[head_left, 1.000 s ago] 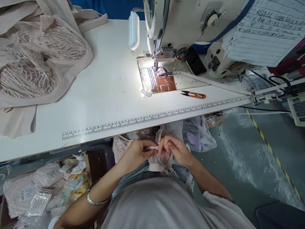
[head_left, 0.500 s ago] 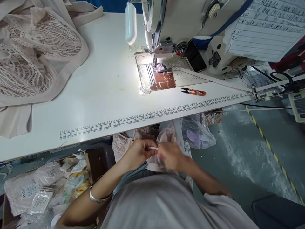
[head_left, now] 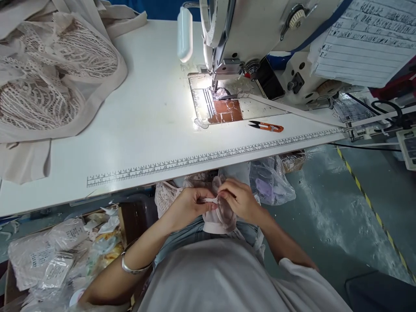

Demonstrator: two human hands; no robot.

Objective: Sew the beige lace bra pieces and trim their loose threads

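Note:
Over my lap, just below the table edge, I hold a pale pink lace garment [head_left: 222,219] that looks like a bra. My left hand [head_left: 190,207] pinches a narrow light strip [head_left: 209,200] of it between thumb and fingers. Close on the right, my right hand [head_left: 239,200] has its fingertips closed on the same garment, by the end of that strip. Lace cloth [head_left: 165,197] hangs beside my left hand. Part of the garment is hidden behind my hands.
A sewing machine [head_left: 260,34] stands on the white table [head_left: 146,112], its needle area lit. Orange thread snips [head_left: 266,126] lie near a printed ruler [head_left: 211,157]. Lace garments [head_left: 65,78] are piled at left. Below are a box of packets [head_left: 42,255] and a plastic bag [head_left: 273,184].
My right hand has shifted up and right from its blurred, closed position, and its fingers now show at the garment. My left hand keeps its pinch. The view has moved slightly.

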